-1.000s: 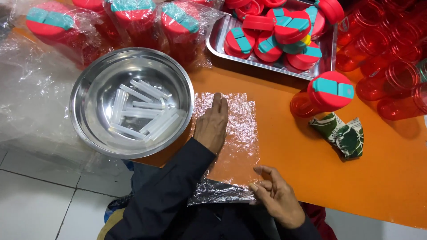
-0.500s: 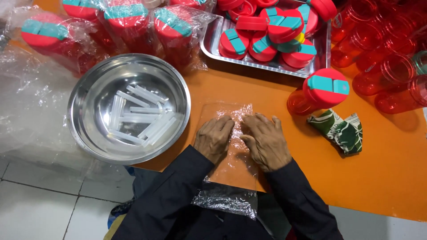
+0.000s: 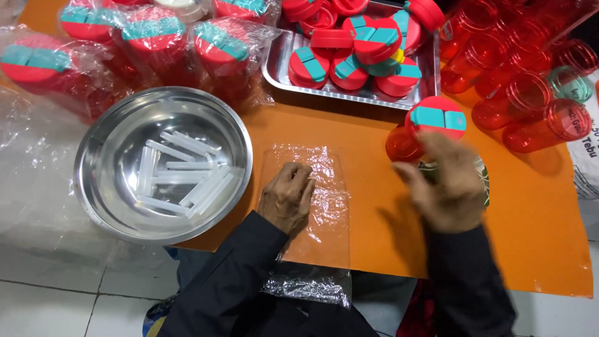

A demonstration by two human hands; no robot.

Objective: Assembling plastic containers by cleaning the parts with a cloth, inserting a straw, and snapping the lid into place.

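- Left hand (image 3: pixel 287 196) presses flat, fingers together, on the clear bag (image 3: pixel 312 206).
- Right hand (image 3: pixel 446 184), loosely spread and empty, nears the capped red jar (image 3: pixel 424 128) at 1 o'clock.
- Bag unfilled; wrapped jars (image 3: pixel 150 43) sit at 11 o'clock.

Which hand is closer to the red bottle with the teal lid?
Right. The right hand hovers just below the red bottle; the left hand rests on the plastic bag, farther away.
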